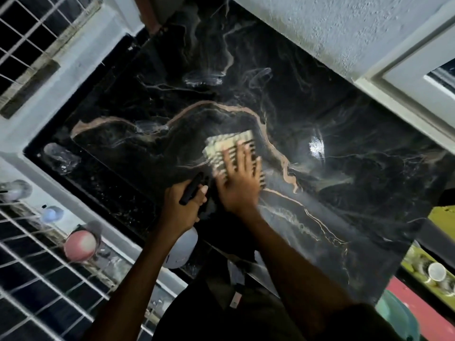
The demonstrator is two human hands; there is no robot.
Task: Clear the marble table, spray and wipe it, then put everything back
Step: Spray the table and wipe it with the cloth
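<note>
Black marble table [320, 99], polished and veined in tan and white, fills the centre of the head view; its bare top carries several wet patches, among them one toward 12 o'clock [203, 78], one toward 10 o'clock [150, 126] and one at the table's 9 o'clock corner [61, 157]. A bright reflection of light [316, 145] lies on the slab toward 3 o'clock. White textured wall [332, 25] borders the table from 12 to 2 o'clock. White window grille [32, 279] stands beyond the table's edge from 7 to 11 o'clock. The person's dark garment [221, 316] occupies the 6 o'clock edge of the view.

White plastic spray bottle [182, 252] with a black trigger head hangs over the table's near edge at about 7 o'clock of centre. The left hand [182, 205] is clenched around its neck, fingers wrapped about the black head. Checked yellow-and-black folded cloth [229, 148] lies flat on the marble just above centre. The right hand [242, 183] presses down on it with fingers spread flat and extended, palm covering the cloth's near half; this hand is motion-blurred. The two hands sit just beside each other. A pink round object [80, 244] shows at 8 o'clock, outside the table.
</note>
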